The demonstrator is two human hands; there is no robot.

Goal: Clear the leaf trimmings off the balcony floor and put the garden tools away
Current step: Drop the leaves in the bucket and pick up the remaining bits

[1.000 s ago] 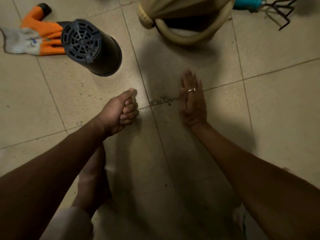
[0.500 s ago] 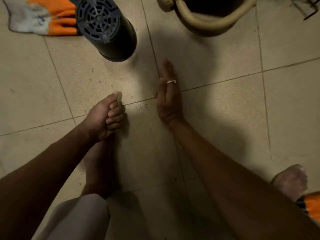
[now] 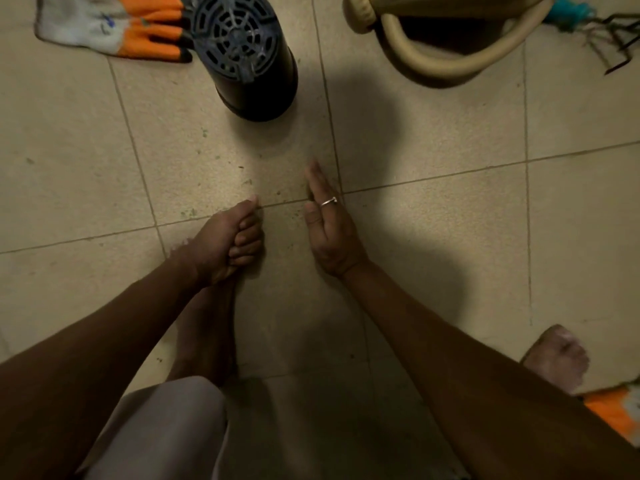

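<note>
Glove (image 3: 110, 29): I see orange and grey-white.
Pot (image 3: 258, 88): black, grid-patterned base.
Watering can (image 3: 446, 65): cream.
Floor (image 3: 86, 133): beige tiles.

Open tile (image 3: 433, 244) right; black pot (image 3: 254, 64) blocks ahead.

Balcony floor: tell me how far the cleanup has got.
Done: nothing plainly; the left hand is fisted, its contents hidden. In hand: the right hand rests on the floor, fingers straight, beside small leaf bits, as if to sweep them. Left: those bits, plus the tools lying out: black pot on its side, glove, hand rake, beige watering can.
</note>
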